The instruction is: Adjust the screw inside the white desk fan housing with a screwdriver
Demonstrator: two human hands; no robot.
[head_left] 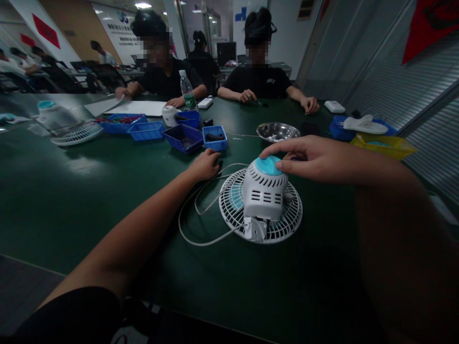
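In the head view, a white electric fan lies face down on its round grille, motor housing upward. A turquoise cap tops the housing. My right hand reaches over from the right, with index finger and thumb closed on the cap's edges. Under that hand shows a small dark, glossy thing that I cannot identify. My left hand rests on the table left of the fan, fingers curled in; a dark bit shows at its fingertips. A pale power cord loops between the fan and my left hand.
Several blue bins and a metal bowl stand beyond the fan on the green table. Another fan lies far left. A bottle stands near two people seated opposite. A yellow bin is at right.
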